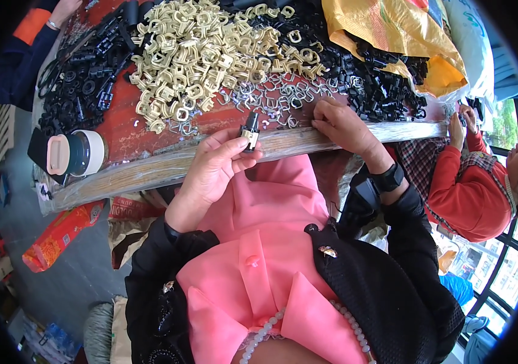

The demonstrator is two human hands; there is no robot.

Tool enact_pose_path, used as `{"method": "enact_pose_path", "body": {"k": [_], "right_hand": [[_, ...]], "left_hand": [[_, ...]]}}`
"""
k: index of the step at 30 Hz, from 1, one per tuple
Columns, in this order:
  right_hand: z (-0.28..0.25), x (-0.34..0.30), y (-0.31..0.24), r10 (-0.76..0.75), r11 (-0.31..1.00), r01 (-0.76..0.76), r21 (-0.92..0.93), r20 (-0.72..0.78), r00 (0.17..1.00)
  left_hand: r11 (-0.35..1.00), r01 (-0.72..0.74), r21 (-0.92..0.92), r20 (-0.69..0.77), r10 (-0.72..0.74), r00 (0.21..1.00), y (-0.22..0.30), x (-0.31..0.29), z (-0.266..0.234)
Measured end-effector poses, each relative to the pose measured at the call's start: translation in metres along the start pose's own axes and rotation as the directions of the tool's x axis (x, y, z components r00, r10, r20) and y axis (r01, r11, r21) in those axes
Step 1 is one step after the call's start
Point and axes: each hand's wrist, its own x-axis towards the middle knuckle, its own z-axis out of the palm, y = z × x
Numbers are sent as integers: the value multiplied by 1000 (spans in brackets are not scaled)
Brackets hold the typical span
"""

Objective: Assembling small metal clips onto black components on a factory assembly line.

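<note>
My left hand point(213, 167) is closed in a pinch above the table's near edge. Between its thumb and fingers stands a small black and cream plastic part point(250, 131), its black end upward. Farther right, my right hand point(345, 126) rests by the wooden edge, fingers curled together. Whatever those fingers hold, if anything, is hidden. Just beyond the hands lie bent silvery wire clips point(283, 96). Behind them rises a big heap of cream plastic pieces point(201, 51), and black plastic parts point(383, 91) are piled to the right of my right hand.
More black parts point(83, 85) cover the table's left side, with a lidded cup point(80, 153) near the left corner. A yellow woven sack point(392, 30) lies at the far right. One co-worker in red sleeves point(468, 194) sits at right; another's arm point(25, 45) reaches in at far left.
</note>
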Motion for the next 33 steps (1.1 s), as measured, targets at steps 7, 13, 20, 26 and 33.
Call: {"method": "enact_pose_path", "body": {"k": [7,13,20,26,33], "right_hand": [[7,4,1,-84,985,66,-161,-110,990],[4,9,3,-48,960,12,-280,-123,991],[10,10,-31,167,720,-134,681,17,986],[37,22,-87,47,339,11,941,-29,999],[46,20,-84,-162,898,280,340,-336,928]], "left_hand": [[1000,-10,24,0,10,1000,-1,-1,0],[999,-18,34,-4,18,1000,-1,-3,-2],[999,-39,24,-47,40,998,-4,-2,3],[999,-41,-21,-36,40,999,-3,-1,3],[998,-39,-49,-46,37,998,-7,1,-3]]}}
